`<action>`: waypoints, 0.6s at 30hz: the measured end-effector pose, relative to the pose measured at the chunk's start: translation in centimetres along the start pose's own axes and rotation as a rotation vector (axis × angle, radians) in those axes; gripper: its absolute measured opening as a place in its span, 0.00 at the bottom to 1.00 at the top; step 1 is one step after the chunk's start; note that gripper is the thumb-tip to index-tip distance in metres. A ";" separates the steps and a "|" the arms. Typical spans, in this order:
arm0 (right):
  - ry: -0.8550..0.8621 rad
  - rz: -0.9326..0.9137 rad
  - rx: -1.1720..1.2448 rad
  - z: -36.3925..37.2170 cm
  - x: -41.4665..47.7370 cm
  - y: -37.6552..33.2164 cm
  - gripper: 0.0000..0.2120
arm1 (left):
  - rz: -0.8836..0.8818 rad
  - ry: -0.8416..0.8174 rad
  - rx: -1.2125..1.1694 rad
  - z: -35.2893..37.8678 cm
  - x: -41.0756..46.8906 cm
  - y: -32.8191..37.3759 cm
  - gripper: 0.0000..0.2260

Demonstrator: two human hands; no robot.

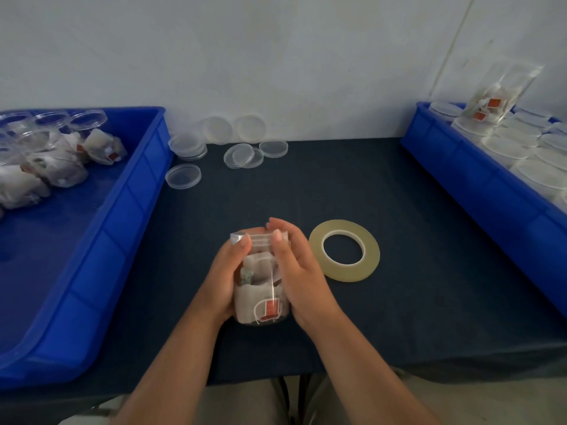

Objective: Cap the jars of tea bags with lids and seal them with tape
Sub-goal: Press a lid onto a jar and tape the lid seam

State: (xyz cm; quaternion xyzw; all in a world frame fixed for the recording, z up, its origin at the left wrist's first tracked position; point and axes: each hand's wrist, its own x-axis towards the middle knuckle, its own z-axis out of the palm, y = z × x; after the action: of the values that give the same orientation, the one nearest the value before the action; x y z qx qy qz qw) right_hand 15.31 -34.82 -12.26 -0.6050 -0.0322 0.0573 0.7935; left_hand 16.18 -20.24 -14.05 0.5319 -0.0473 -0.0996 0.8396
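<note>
Jar (260, 289) gripped between left hand (227, 277) and right hand (297, 271) — thumbs on lid (262, 239).

No readable text, brand or number anywhere. Small red tag (271, 308) inside the jar (257, 289) in hand: faint pale mark, too blurred to read. Likewise the red tags (493, 103) in the tilted jar (509, 84) far right.

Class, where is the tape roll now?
Head view: the yellowish clear tape roll lies flat on the dark tablecloth, just right of the right hand.
</note>
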 end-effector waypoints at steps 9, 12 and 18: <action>-0.010 -0.001 -0.004 -0.9 0.1 0.7 0.20 | -0.019 0.009 -0.021 -0.1 -0.2 -0.2 0.31; -0.004 0.012 -0.026 -0.6 0.1 0.7 0.24 | -0.025 0.024 -0.009 -0.1 -0.1 -0.2 0.32; 0.037 0.002 -0.027 -0.5 0.3 1.1 0.24 | -0.004 0.037 0.016 0.1 -0.1 -0.2 0.36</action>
State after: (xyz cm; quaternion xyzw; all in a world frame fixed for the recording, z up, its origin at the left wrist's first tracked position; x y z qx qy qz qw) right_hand 15.63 -34.98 -13.43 -0.6165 -0.0179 0.0464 0.7858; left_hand 16.08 -20.38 -14.19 0.5405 -0.0313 -0.0909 0.8358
